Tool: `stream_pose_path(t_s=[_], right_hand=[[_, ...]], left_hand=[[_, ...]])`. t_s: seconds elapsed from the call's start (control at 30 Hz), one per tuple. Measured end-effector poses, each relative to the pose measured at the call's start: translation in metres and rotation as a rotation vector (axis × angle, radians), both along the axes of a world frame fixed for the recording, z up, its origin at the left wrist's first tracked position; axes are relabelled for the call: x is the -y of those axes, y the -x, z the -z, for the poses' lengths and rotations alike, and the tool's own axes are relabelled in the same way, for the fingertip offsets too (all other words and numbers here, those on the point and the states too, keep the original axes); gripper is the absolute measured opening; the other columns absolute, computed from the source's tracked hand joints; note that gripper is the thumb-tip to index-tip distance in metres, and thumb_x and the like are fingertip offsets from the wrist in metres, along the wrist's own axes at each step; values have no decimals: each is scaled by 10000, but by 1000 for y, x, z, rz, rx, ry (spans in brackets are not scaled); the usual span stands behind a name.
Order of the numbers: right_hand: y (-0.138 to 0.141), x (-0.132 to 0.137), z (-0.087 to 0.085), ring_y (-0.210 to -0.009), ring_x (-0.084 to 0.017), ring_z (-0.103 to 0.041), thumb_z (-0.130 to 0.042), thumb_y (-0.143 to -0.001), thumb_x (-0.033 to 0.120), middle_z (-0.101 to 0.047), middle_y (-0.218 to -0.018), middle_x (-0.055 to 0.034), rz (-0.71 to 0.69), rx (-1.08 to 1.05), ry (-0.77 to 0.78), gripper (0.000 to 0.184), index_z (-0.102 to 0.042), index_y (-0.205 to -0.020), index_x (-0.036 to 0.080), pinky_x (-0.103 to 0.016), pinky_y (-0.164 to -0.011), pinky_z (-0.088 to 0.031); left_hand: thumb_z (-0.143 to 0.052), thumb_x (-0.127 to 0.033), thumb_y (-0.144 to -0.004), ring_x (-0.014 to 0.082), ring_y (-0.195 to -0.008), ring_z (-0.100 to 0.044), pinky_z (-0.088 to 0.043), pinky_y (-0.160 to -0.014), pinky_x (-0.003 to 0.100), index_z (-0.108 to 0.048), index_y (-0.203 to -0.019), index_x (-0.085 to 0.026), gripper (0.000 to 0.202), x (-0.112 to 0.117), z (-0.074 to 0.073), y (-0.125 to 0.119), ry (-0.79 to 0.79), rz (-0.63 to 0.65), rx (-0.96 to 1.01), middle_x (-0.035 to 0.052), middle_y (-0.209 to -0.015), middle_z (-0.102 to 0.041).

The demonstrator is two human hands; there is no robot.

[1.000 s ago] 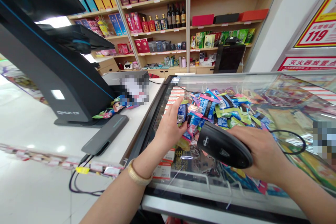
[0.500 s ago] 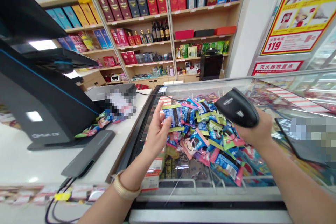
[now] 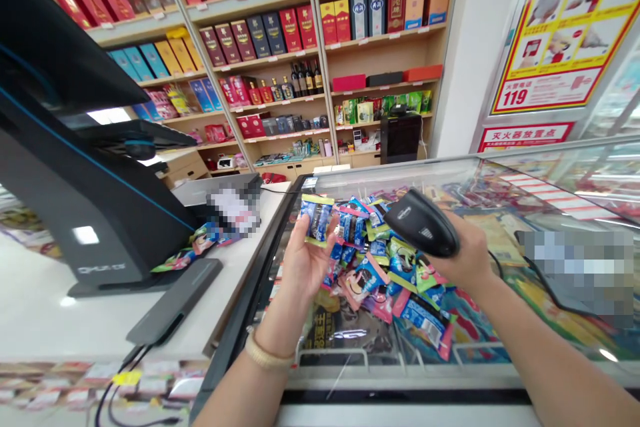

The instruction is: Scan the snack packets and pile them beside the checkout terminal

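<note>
While left hand (image 3: 306, 270) is pinching a packet (image 3: 317, 219) between its fingers (image 3: 299, 235) near the glass top's (image 3: 350, 335) far left corner, right hand (image 3: 467, 250) is gripping a scanner (image 3: 423, 223); steadying the packet flat should be helping.

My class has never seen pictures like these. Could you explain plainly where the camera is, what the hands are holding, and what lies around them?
There is no robot here: these are a person's bare hands, seen by a camera worn on their head, looking forward and down. The left hand holds a small blue packet with green ends. The right hand grips a black handheld scanner. Below them, a pile of colourful packets lies on a glass counter top. To the left, a dark machine stands on a white counter.
</note>
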State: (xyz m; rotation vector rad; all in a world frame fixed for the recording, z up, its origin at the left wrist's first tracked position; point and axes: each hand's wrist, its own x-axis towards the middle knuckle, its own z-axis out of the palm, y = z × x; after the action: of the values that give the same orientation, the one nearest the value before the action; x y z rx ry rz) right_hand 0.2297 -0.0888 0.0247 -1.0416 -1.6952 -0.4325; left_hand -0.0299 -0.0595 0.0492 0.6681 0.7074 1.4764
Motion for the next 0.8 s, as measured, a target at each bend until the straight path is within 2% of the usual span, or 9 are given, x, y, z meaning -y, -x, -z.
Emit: stream_pose_path(t_s=[0.07,0.13,0.23,0.3,0.37,0.47,0.57,0.67,0.8], right_hand=[[1,1,-2,-691,-250,-693,-601,-751,232,-700,-760,-51,-23,6,7,234,-669,-975,225,-336,-598,-534],[3,2,-4,-680,-239,-687,-592,-760,234,-707,-764,-54,-70,23,42,191,-665,-935,219,-326,-589,-524],[8,6,-7,-681,-222,-685,-591,-787,275,-721,-778,-58,-182,55,144,189,-676,-942,208,-312,-600,-520],[13,9,-10,-676,-206,-680,-616,-810,335,-725,-783,-53,-250,73,201,220,-682,-976,206,-298,-604,-517],[17,13,-13,-675,-192,-677,-658,-820,392,-725,-790,-49,-291,89,252,249,-681,-983,206,-283,-608,-512],[21,16,-14,-701,-187,-687,-714,-805,422,-736,-827,-52,-301,119,336,281,-684,-981,205,-272,-614,-507],[22,17,-14,-771,-204,-711,-740,-787,383,-757,-910,-65,-309,146,394,315,-692,-1046,211,-278,-654,-524],[20,16,-13,-816,-224,-721,-731,-789,363,-765,-952,-79,-311,156,416,354,-691,-1108,214,-293,-697,-543],[21,17,-14,-813,-235,-721,-714,-797,378,-764,-938,-83,-305,148,414,344,-691,-1099,215,-303,-696,-545]], left_hand=[[-723,-380,-841,202,-1034,-734,-619,-713,228,-668,-1092,-203,312,-3,4,1,-22,-40,-10,71,-1119,-756],[-687,-387,-868,216,-1125,-704,-617,-861,289,-652,-1195,-202,378,-4,12,2,-151,-159,-156,88,-1217,-731],[-625,-359,-912,237,-1284,-614,-527,-1058,361,-551,-1395,-211,511,-3,27,5,-403,-386,-631,105,-1388,-643],[-592,-328,-932,239,-1330,-578,-476,-1114,367,-500,-1457,-214,545,-3,35,7,-523,-493,-940,109,-1436,-607],[-564,-305,-946,236,-1339,-571,-460,-1129,362,-490,-1470,-209,538,-3,40,10,-605,-553,-1118,114,-1439,-605],[-548,-283,-953,234,-1329,-581,-470,-1122,367,-503,-1460,-200,516,-5,43,11,-676,-609,-1222,119,-1421,-619],[-545,-281,-954,238,-1315,-593,-481,-1115,380,-519,-1447,-203,500,-5,43,11,-691,-639,-1260,119,-1403,-632],[-551,-274,-950,241,-1302,-603,-490,-1106,385,-530,-1434,-198,490,-5,42,11,-685,-643,-1277,123,-1387,-642],[-565,-266,-938,248,-1302,-601,-485,-1113,403,-537,-1422,-184,492,-5,41,11,-681,-639,-1278,134,-1383,-642]])
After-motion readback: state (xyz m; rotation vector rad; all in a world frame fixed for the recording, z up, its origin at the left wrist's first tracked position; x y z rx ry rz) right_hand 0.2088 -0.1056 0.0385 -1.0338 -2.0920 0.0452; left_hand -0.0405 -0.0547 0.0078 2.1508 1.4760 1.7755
